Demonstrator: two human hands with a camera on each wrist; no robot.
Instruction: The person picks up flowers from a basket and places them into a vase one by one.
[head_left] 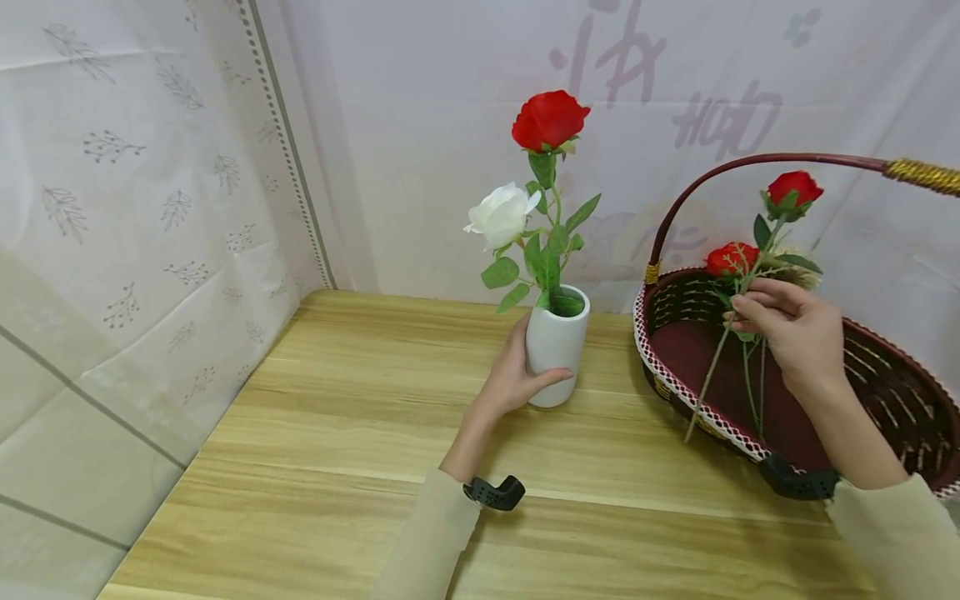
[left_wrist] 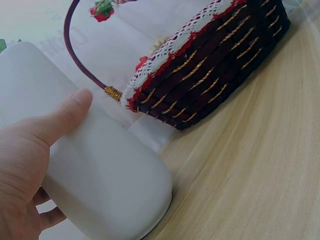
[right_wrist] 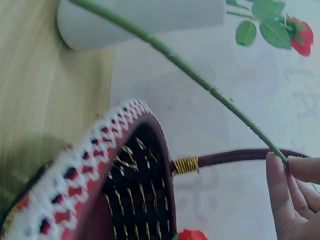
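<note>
My left hand point(head_left: 517, 371) grips a white vase point(head_left: 558, 350) from its left side, the thumb across its front. In the vase stand a red rose point(head_left: 550, 122) and, lower, a white rose point(head_left: 498, 217), both with green leaves. My right hand point(head_left: 806, 333) is over the wicker basket point(head_left: 892, 379), pinching a long green stem point(right_wrist: 190, 70) between thumb and fingertips. That stem leads up to a red rose point(head_left: 797, 190), while its bottom end slants down left past the basket's rim. Another red rose point(head_left: 730, 259) shows behind the fingers.
The dark basket has white-and-red lace trim point(head_left: 675, 379) and a tall arched handle point(head_left: 750, 167) bound with gold cord. A pale bristly flower point(head_left: 797, 271) is partly hidden behind the right hand. Printed cloth point(head_left: 420, 150) hangs behind the wooden table point(head_left: 337, 417).
</note>
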